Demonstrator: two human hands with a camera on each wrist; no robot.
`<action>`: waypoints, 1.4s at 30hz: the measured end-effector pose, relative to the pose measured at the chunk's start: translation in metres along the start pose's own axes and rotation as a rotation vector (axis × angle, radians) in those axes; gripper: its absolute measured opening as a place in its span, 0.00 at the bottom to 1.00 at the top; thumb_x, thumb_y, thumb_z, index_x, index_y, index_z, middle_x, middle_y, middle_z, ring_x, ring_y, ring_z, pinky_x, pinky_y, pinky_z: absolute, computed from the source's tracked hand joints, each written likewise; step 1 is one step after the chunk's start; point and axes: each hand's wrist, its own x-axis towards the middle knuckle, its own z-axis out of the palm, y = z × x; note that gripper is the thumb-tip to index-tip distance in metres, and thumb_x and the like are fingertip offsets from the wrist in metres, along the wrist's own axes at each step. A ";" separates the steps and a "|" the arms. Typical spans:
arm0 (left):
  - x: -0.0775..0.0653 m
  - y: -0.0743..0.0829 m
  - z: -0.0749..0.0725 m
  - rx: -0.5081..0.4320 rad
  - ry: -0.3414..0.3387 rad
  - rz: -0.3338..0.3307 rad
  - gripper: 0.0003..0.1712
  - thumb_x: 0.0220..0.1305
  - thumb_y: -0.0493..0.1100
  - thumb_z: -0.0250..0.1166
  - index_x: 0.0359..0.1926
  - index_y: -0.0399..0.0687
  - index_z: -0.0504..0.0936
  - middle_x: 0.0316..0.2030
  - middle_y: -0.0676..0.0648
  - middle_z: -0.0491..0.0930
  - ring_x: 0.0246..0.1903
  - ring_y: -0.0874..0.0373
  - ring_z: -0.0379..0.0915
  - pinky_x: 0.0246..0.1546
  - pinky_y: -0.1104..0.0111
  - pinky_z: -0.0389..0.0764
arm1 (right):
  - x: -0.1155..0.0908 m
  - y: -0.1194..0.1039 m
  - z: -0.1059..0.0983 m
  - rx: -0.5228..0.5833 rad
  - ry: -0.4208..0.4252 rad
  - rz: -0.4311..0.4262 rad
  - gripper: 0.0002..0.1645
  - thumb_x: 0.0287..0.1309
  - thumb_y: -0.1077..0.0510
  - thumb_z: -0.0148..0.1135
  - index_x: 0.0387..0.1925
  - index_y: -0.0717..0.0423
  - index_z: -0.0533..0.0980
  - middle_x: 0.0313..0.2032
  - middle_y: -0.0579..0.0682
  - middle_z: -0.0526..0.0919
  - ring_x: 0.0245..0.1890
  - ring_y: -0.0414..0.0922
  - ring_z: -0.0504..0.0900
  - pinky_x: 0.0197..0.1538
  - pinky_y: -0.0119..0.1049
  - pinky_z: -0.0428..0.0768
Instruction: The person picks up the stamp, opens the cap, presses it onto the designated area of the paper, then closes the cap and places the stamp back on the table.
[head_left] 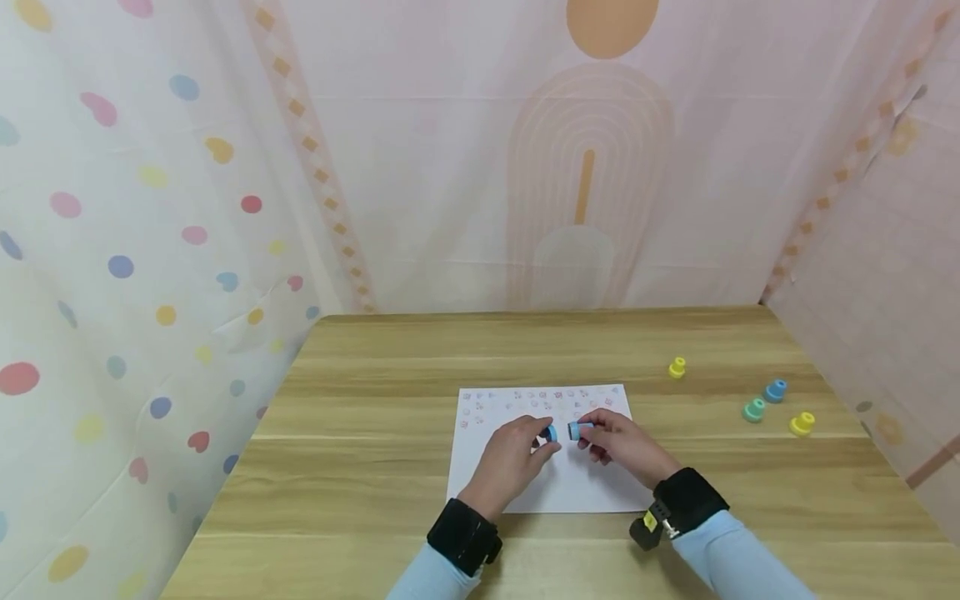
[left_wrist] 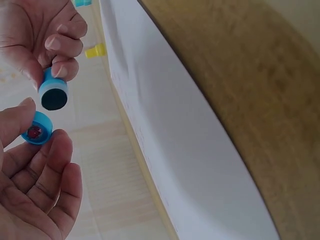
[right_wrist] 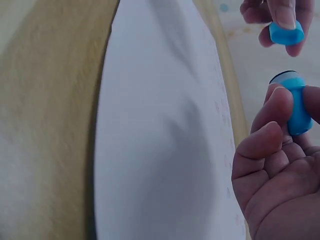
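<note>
My left hand (head_left: 510, 458) pinches a small blue cap (left_wrist: 44, 123) between thumb and fingers. Its open side shows a reddish mark inside in the left wrist view. Opposite it, my right hand (head_left: 628, 446) grips a blue toy stamp (right_wrist: 298, 107) by its narrow body. The stamp's dark round face (left_wrist: 54, 99) points towards the cap, and a short gap separates the two. Both hands are above a white sheet of paper (head_left: 555, 492), which bears rows of small coloured prints (head_left: 540, 396) along its far edge and upper left.
To the right on the wooden table (head_left: 360, 417) stand a yellow stamp (head_left: 677, 367), a blue stamp (head_left: 776, 390), a green stamp (head_left: 753, 410) and another yellow stamp (head_left: 802, 423). Patterned curtains (head_left: 420, 167) hang behind the table and at both sides.
</note>
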 end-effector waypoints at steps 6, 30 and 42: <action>0.000 0.000 0.002 -0.004 -0.029 0.022 0.23 0.59 0.48 0.67 0.53 0.40 0.82 0.36 0.47 0.85 0.31 0.62 0.75 0.34 0.69 0.82 | -0.002 0.006 0.008 0.060 -0.060 0.003 0.17 0.70 0.56 0.50 0.48 0.68 0.70 0.32 0.50 0.77 0.27 0.44 0.72 0.31 0.32 0.71; -0.003 -0.002 0.006 -0.046 -0.070 0.056 0.16 0.60 0.49 0.65 0.45 0.46 0.85 0.28 0.53 0.80 0.27 0.64 0.69 0.25 0.76 0.73 | -0.003 0.005 0.023 0.216 -0.160 0.011 0.15 0.73 0.54 0.45 0.44 0.64 0.69 0.30 0.47 0.72 0.26 0.41 0.68 0.29 0.30 0.68; -0.005 -0.001 0.005 -0.012 -0.085 0.032 0.25 0.61 0.51 0.65 0.56 0.41 0.79 0.36 0.48 0.85 0.32 0.60 0.75 0.32 0.70 0.80 | 0.000 0.004 0.025 0.164 -0.150 0.012 0.16 0.72 0.54 0.47 0.45 0.66 0.69 0.29 0.46 0.75 0.25 0.42 0.68 0.28 0.31 0.67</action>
